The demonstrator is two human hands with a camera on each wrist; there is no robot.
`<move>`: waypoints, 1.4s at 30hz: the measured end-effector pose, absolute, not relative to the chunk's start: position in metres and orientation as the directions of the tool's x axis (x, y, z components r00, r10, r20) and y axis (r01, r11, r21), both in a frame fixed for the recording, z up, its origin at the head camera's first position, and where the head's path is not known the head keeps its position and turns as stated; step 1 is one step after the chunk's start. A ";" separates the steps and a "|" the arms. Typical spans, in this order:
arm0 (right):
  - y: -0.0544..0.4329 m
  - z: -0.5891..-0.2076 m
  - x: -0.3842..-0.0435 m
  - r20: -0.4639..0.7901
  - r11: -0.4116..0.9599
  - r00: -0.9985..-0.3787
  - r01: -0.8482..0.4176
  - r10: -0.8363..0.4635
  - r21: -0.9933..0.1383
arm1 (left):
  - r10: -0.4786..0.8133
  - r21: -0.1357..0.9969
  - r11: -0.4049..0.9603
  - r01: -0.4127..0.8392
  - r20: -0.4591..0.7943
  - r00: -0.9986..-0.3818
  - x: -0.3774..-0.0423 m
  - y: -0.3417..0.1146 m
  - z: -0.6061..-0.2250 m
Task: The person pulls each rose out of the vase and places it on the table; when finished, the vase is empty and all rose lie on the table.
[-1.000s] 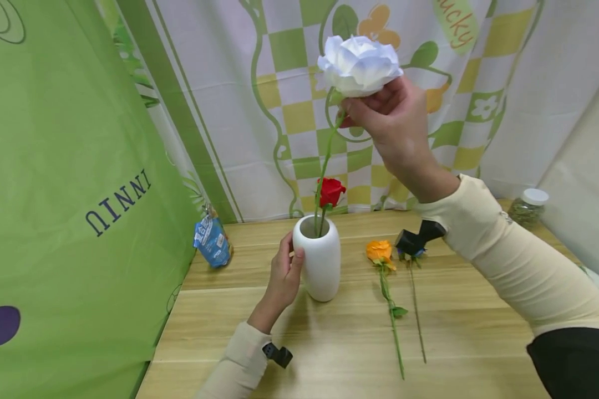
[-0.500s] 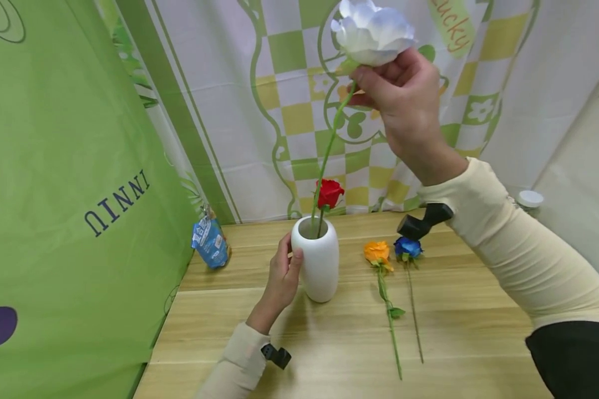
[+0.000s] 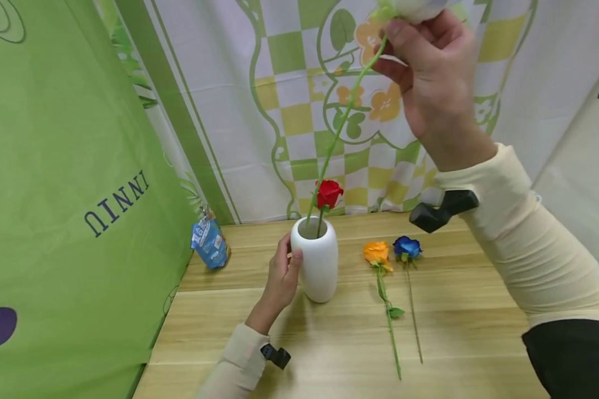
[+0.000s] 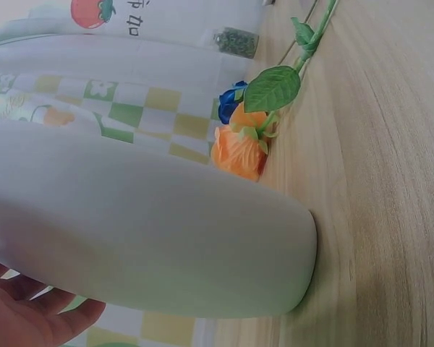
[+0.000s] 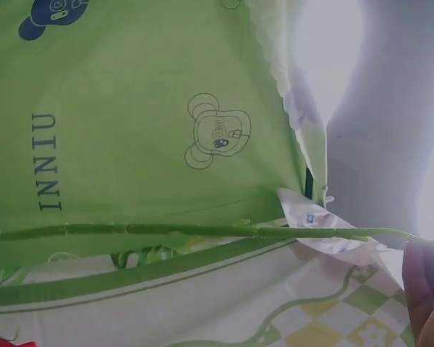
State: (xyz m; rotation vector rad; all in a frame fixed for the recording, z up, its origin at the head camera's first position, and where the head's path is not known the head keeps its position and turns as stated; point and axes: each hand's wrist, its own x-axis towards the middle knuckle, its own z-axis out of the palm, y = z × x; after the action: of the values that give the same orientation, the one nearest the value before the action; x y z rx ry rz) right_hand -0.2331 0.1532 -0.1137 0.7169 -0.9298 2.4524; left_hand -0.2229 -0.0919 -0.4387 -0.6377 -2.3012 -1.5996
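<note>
My left hand (image 3: 282, 277) holds the side of a white vase (image 3: 321, 271) that stands upright on the table, thumb toward me and fingers behind. In the left wrist view, the vase (image 4: 159, 224) fills much of the picture. My right hand (image 3: 441, 83) pinches a white artificial flower (image 3: 419, 6) just below its head, which the top edge cuts off. Its green stem (image 3: 343, 119) slants down to the left, its lower end inside the vase mouth. A red rose (image 3: 329, 193) stands in the vase. The right wrist view shows the stem (image 5: 188, 230) stretched across it.
To the vase's right, an orange rose (image 3: 377, 252) and a blue rose (image 3: 407, 247) lie on the wooden table (image 3: 219, 332). A blue pouch (image 3: 211, 243) stands at the back left. Green fabric (image 3: 70, 194) hangs at the left, a patterned curtain (image 3: 294, 105) behind.
My right hand has moved up and to the right with the white flower, so its stem leans more and sits higher in the vase. Left hand and vase stay put.
</note>
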 end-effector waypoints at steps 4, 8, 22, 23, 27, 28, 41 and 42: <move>0.160 -0.118 -0.235 0.570 -0.663 -0.802 -0.527 0.180 -0.532 | 0.199 0.822 0.291 0.490 0.449 -0.871 -0.224 -0.092 -0.438; 0.171 -0.129 -0.238 0.533 -0.632 -0.836 -0.482 0.126 -0.606 | 0.201 0.823 0.281 0.493 0.452 -0.869 -0.224 -0.090 -0.439; 0.221 -0.200 -0.259 0.221 -0.465 -0.974 -0.214 0.040 -0.859 | 0.207 0.801 0.298 0.518 0.476 -0.855 -0.224 -0.091 -0.440; 0.226 -0.207 -0.261 0.198 -0.452 -0.979 -0.194 0.039 -0.871 | 0.209 0.802 0.298 0.519 0.475 -0.855 -0.224 -0.091 -0.440; 0.246 -0.234 -0.265 0.115 -0.365 -0.992 -0.124 0.047 -0.923 | 0.210 0.805 0.292 0.516 0.473 -0.856 -0.224 -0.091 -0.441; 0.251 -0.241 -0.266 0.095 -0.341 -0.994 -0.108 0.055 -0.934 | 0.209 0.807 0.290 0.514 0.471 -0.857 -0.224 -0.091 -0.442; 0.310 -0.347 -0.271 -0.123 0.046 -0.988 0.128 0.095 -0.991 | 0.196 0.810 0.287 0.511 0.473 -0.859 -0.225 -0.090 -0.443; 0.313 -0.354 -0.271 -0.135 0.068 -0.987 0.141 0.093 -0.988 | 0.193 0.810 0.286 0.512 0.474 -0.859 -0.225 -0.090 -0.443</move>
State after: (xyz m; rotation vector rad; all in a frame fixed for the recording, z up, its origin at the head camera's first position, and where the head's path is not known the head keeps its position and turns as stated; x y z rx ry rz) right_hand -0.2714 0.3127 -0.3543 -0.2548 -2.3218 2.1540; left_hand -0.2246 -0.0901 -0.4429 -0.6439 -2.2746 -1.5971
